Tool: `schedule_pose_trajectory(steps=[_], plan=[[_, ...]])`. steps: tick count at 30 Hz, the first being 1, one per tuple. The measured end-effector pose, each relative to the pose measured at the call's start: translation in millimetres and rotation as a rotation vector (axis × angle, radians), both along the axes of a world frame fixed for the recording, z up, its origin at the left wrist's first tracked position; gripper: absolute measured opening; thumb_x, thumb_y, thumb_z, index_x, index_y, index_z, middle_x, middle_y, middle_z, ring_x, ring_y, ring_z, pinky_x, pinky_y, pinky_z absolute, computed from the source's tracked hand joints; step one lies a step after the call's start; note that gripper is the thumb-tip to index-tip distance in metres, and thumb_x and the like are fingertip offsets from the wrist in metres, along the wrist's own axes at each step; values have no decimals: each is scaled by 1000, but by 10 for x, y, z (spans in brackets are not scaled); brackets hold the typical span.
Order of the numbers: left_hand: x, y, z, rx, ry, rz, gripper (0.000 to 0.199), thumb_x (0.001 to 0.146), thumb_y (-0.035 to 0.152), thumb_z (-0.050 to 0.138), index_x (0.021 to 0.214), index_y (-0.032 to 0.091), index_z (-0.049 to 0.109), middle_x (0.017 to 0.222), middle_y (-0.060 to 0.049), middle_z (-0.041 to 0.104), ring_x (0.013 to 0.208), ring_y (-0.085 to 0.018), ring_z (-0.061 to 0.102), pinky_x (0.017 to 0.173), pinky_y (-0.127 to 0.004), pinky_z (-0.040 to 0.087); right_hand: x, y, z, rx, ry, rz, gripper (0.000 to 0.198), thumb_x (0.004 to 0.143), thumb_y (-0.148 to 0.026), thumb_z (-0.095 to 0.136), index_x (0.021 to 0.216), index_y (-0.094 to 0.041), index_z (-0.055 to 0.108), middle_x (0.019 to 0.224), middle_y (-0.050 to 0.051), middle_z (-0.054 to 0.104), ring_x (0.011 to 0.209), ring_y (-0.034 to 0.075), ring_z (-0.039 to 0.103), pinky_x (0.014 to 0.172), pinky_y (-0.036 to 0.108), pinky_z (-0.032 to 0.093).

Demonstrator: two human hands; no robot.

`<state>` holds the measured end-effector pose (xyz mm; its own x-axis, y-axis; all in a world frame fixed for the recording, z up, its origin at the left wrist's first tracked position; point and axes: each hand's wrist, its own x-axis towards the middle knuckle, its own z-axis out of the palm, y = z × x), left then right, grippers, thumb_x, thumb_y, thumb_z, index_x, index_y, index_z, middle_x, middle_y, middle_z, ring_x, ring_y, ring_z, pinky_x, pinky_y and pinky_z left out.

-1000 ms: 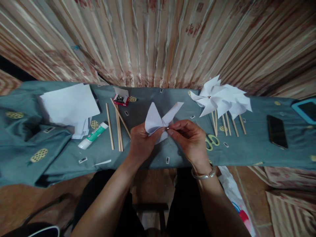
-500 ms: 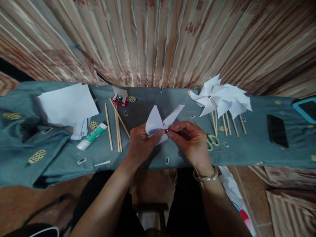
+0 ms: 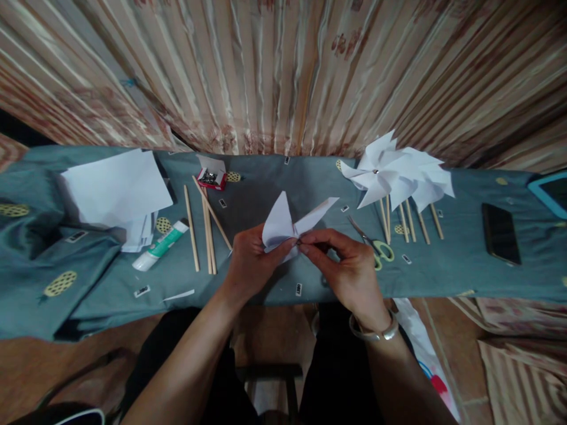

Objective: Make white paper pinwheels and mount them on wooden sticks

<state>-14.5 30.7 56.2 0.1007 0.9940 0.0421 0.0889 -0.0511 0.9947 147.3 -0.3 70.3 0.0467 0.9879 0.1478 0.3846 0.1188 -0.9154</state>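
A folded white paper pinwheel (image 3: 283, 224) is held over the middle of the blue-grey cloth (image 3: 274, 183). My left hand (image 3: 250, 262) grips it from the left and underneath. My right hand (image 3: 349, 268) pinches a small metal pin at the pinwheel's centre with thumb and forefinger. Two paper points stick up and to the right above my fingers. A silver bangle sits on my right wrist.
Several finished white pinwheels on wooden sticks (image 3: 398, 177) lie at the right, with green-handled scissors (image 3: 376, 248) beside them. Loose wooden sticks (image 3: 204, 227), a glue tube (image 3: 159, 245), white paper sheets (image 3: 117, 189) and a red pin box (image 3: 210, 176) lie at the left. A black phone (image 3: 499, 233) lies far right.
Both hands and the pinwheel have drifted slightly down and to the right. The grip on the paper and the pin looks the same.
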Motion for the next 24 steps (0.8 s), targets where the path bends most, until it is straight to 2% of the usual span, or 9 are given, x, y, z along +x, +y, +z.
schedule_pose_trajectory(steps=[12, 24], plan=[[24, -8, -16, -51, -103, -21, 10, 72, 24, 74, 77, 16, 77, 69, -2, 74, 60, -15, 64, 56, -23, 50, 19, -44, -25, 58, -124, 33, 7, 88, -21, 65, 89, -25, 71, 84, -2, 72, 73, 13, 63, 72, 27, 51], [15, -4, -43, -109, -134, -65, 12, 71, 25, 75, 76, 15, 77, 71, -3, 75, 63, -16, 66, 60, -24, 53, 43, -28, -7, -3, -62, 37, 6, 86, -20, 68, 85, -23, 73, 79, -3, 73, 67, 12, 62, 66, 24, 50]])
